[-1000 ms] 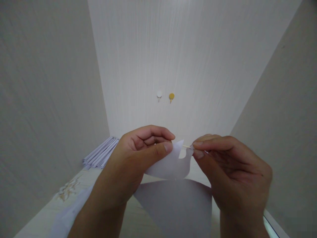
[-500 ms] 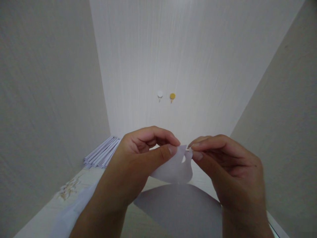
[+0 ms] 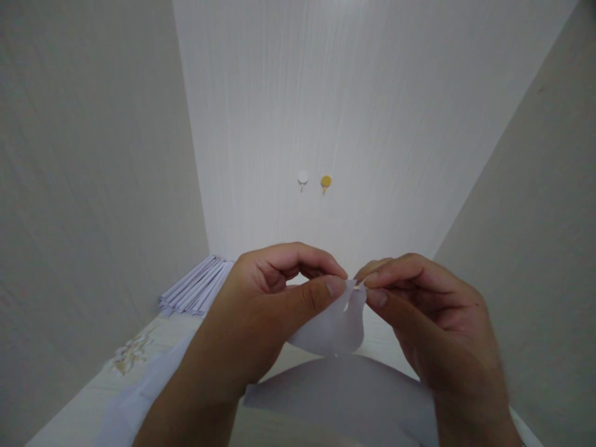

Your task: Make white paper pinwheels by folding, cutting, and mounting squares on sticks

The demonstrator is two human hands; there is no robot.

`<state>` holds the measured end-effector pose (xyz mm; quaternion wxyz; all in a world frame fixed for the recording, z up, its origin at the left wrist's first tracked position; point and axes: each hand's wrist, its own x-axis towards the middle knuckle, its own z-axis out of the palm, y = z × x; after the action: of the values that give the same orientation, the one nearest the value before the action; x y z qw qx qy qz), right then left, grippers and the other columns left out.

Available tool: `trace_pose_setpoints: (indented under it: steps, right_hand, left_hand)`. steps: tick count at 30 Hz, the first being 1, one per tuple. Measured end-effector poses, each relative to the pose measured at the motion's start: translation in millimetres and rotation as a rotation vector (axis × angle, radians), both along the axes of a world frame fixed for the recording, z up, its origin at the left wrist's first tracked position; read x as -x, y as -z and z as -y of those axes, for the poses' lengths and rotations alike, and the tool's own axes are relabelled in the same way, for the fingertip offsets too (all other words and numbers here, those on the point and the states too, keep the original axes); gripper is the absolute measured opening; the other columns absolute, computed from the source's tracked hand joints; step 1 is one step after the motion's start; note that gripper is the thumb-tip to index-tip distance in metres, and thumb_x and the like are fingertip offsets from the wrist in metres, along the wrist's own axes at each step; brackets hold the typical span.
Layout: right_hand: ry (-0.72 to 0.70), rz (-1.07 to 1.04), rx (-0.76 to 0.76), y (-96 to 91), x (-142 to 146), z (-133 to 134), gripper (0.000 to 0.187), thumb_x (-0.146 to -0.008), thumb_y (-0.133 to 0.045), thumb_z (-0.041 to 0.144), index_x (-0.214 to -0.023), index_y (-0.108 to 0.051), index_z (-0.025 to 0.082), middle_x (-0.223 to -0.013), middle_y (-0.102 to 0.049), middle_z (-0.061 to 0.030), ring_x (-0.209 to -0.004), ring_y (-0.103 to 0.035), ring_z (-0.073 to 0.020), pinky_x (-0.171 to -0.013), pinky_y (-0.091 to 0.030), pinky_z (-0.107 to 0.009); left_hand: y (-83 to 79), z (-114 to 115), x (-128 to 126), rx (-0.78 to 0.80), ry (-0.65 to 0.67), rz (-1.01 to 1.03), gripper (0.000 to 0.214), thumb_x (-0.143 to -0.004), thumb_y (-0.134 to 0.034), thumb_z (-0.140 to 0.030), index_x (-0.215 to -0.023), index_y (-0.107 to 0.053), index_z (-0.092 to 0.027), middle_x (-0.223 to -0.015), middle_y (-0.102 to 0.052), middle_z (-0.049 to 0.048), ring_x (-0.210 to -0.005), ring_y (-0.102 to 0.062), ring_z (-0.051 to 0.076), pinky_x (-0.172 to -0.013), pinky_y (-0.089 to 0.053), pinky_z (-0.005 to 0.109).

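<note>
1. The small white paper (image 3: 323,332) is held up above the table (image 3: 84,419), with its upper edge pinched from both sides.
2. At the upper left of the small white paper, a corner is gripped between thumb and forefinger of the left hand (image 3: 274,298); that grip is narrow, closed down on the sheet.
3. At its upper right, the other edge seems to be pinched by the right hand (image 3: 433,316), also with a narrow grip.
4. At the top of the small white paper, the slim gap between its two edges is bridged by a thin pale strip (image 3: 356,287). The strip's long axis is laid nearly level, from left to right, and the right fingertips are the nearer to it.
5. Below the small white paper, a larger grey sheet (image 3: 344,394) is spread; whether the two are joined cannot be told.
6. To the far left of the small white paper, folded papers (image 3: 195,288) are stacked, with pale scraps (image 3: 131,355) scattered in front of them.
7. The strip's ends are hidden by the fingertips, so whether it is itself gripped is unclear. The stack is partly covered by the left hand, and the grey sheet is cut off at the bottom.
</note>
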<state>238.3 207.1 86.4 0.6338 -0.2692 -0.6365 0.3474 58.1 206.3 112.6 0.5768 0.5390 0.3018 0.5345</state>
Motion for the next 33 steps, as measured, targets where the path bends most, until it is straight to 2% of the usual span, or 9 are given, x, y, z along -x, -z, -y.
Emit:
trace_pose_setpoints:
  steps: [7, 12, 16, 22, 26, 29, 33]
  right_hand:
    - [-0.075, 0.001, 0.020, 1.0, -4.1, -3.6, 0.005, -0.085, -0.078, 0.021, -0.084, -0.076, 0.025, -0.082, -0.074, -0.0022, -0.082, -0.069, -0.0185, -0.068, -0.055, -0.028]
    - [-0.127, -0.009, 0.022, 1.0, -6.3, -5.7, 0.004, -0.085, -0.078, 0.022, -0.085, -0.075, 0.024, -0.080, -0.073, -0.0017, -0.072, -0.067, -0.0164, -0.068, -0.056, -0.030]
    - [-0.131, 0.005, 0.019, 1.6, -6.7, -6.1, 0.003, -0.086, -0.077, 0.023, -0.085, -0.075, 0.023, -0.081, -0.073, -0.0025, -0.073, -0.067, -0.0164, -0.064, -0.055, -0.027]
    - [-0.109, 0.018, 0.029, -1.5, -6.3, -5.5, 0.003, -0.084, -0.078, 0.022, -0.083, -0.075, 0.024, -0.080, -0.073, -0.0031, -0.076, -0.068, -0.0176, -0.061, -0.055, -0.025]
    - [-0.108, 0.031, 0.029, -2.9, -6.0, -5.1, 0.003, -0.084, -0.078, 0.022, -0.083, -0.075, 0.024, -0.080, -0.073, -0.0029, -0.072, -0.067, -0.0165, -0.060, -0.055, -0.025]
    - [-0.125, 0.044, 0.021, -2.8, -6.4, -4.5, 0.004, -0.085, -0.077, 0.021, -0.084, -0.076, 0.025, -0.080, -0.073, -0.0020, -0.068, -0.064, -0.0142, -0.061, -0.055, -0.024]
    - [-0.131, 0.055, 0.020, -2.8, -6.8, -4.2, 0.006, -0.086, -0.077, 0.019, -0.085, -0.076, 0.025, -0.082, -0.073, -0.0013, -0.074, -0.066, -0.0135, -0.065, -0.055, -0.021]
  left_hand:
    - [-0.7, 2.3, -0.4, 0.018, 0.031, 0.014, 0.011, -0.073, -0.081, -0.022, -0.077, -0.072, -0.017, -0.066, -0.065, -0.0009, -0.049, -0.054, 0.008, -0.043, -0.042, 0.016]
    - [-2.9, 1.8, -2.3, 0.027, 0.047, 0.036, 0.011, -0.071, -0.081, -0.019, -0.075, -0.072, -0.016, -0.064, -0.064, -0.0019, -0.048, -0.053, 0.007, -0.043, -0.041, 0.015]
    - [-4.0, 1.9, -4.0, 0.036, 0.030, 0.022, 0.010, -0.072, -0.080, -0.022, -0.075, -0.071, -0.016, -0.062, -0.063, -0.0018, -0.046, -0.052, 0.007, -0.042, -0.040, 0.016]
    - [-5.4, 2.8, -4.8, 0.045, 0.018, -0.003, 0.012, -0.067, -0.081, -0.019, -0.074, -0.072, -0.017, -0.063, -0.063, -0.0017, -0.047, -0.052, 0.008, -0.042, -0.039, 0.017]
    - [-5.7, 3.2, -4.5, 0.031, 0.017, -0.022, 0.007, -0.071, -0.078, -0.021, -0.074, -0.072, -0.018, -0.061, -0.062, -0.0023, -0.046, -0.051, 0.007, -0.043, -0.038, 0.017]
    - [-5.8, 3.5, -4.1, 0.037, 0.028, -0.033, 0.008, -0.072, -0.078, -0.024, -0.074, -0.072, -0.018, -0.060, -0.061, -0.0027, -0.045, -0.049, 0.007, -0.042, -0.037, 0.017]
    - [-5.8, 3.8, -3.5, 0.039, 0.033, -0.041, 0.009, -0.072, -0.078, -0.024, -0.074, -0.071, -0.019, -0.059, -0.060, -0.0033, -0.045, -0.048, 0.007, -0.041, -0.036, 0.017]
